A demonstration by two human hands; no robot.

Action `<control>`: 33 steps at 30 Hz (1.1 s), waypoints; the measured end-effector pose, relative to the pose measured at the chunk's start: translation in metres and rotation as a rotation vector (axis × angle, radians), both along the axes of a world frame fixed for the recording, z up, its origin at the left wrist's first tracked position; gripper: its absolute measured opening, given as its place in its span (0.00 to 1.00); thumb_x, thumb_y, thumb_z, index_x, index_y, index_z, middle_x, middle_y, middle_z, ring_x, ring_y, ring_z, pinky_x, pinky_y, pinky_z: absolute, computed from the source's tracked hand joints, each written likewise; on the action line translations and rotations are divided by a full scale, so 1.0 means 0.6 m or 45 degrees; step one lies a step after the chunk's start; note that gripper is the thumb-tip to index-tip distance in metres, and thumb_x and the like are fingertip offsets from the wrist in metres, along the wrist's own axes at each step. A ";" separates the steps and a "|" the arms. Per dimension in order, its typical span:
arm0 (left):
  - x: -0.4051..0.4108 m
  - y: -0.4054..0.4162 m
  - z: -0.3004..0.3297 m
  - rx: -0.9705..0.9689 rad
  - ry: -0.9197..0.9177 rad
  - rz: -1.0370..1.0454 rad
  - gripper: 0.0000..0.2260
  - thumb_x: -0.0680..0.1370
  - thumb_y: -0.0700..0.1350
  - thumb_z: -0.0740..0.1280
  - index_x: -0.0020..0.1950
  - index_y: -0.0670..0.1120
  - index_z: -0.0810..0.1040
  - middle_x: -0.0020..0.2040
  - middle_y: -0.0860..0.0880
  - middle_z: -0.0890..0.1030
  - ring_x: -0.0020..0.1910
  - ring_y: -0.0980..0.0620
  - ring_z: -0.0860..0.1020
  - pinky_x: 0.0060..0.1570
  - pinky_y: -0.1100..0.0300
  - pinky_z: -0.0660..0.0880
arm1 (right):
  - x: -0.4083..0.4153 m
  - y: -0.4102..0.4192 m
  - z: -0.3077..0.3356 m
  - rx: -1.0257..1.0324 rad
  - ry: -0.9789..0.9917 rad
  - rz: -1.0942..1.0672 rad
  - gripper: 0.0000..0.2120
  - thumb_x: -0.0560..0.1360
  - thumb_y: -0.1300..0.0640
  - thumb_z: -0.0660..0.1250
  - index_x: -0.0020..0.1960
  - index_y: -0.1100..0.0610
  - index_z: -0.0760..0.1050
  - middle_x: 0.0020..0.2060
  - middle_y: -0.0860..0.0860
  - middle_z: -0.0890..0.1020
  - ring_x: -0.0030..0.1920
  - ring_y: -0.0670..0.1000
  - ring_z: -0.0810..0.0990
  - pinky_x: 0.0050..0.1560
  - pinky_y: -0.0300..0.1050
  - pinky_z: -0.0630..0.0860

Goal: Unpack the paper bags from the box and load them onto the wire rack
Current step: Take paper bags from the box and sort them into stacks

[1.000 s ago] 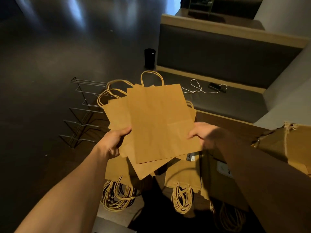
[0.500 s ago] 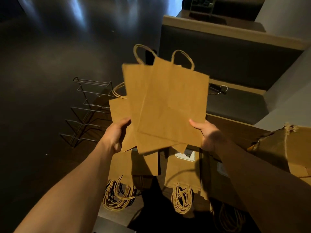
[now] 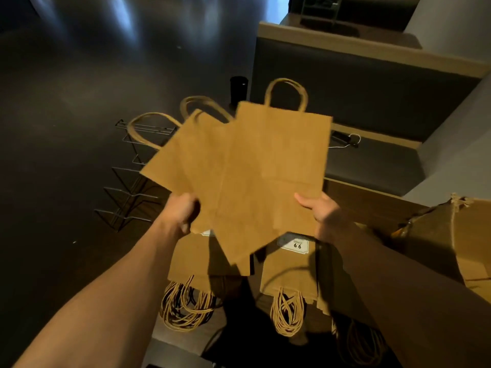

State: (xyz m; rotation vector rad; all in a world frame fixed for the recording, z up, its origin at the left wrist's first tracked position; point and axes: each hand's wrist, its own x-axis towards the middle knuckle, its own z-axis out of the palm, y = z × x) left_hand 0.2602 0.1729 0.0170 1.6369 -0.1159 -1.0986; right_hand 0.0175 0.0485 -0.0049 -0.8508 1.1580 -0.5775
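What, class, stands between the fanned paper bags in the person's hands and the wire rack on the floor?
Nothing visible. The left hand and right hand hold the paper bags above the wire rack, whose near tiers show bare; the bags hide its far right part.

The fanned paper bags (image 3: 255, 171) cover the right part of the wire rack (image 3: 127, 187) and most of the fingers of both the left hand (image 3: 183, 211) and the right hand (image 3: 318, 211), so only thumbs and knuckles show. The cardboard box (image 3: 457, 235) runs off the right edge. The label (image 3: 293, 244) on a lower bag is partly covered, its small print unreadable.
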 end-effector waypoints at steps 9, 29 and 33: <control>0.056 0.021 -0.026 -0.116 0.117 0.114 0.03 0.76 0.37 0.71 0.42 0.40 0.80 0.28 0.50 0.80 0.30 0.54 0.82 0.30 0.65 0.77 | 0.039 -0.014 0.020 -0.088 -0.032 0.109 0.10 0.73 0.72 0.68 0.52 0.62 0.77 0.45 0.57 0.82 0.44 0.53 0.83 0.55 0.51 0.79; 0.070 0.030 -0.073 -0.282 0.256 0.122 0.10 0.79 0.45 0.69 0.60 0.46 0.79 0.50 0.45 0.86 0.40 0.47 0.86 0.35 0.53 0.82 | 0.117 0.008 -0.001 -0.203 -0.140 -0.007 0.18 0.79 0.39 0.61 0.66 0.44 0.74 0.56 0.48 0.80 0.53 0.46 0.82 0.42 0.37 0.79; 0.070 0.026 -0.082 -0.261 0.262 0.125 0.10 0.78 0.40 0.70 0.59 0.43 0.80 0.47 0.44 0.86 0.41 0.47 0.86 0.37 0.51 0.82 | 0.112 0.005 -0.016 -0.084 -0.064 -0.169 0.21 0.81 0.48 0.60 0.73 0.47 0.66 0.62 0.53 0.79 0.60 0.56 0.80 0.62 0.58 0.76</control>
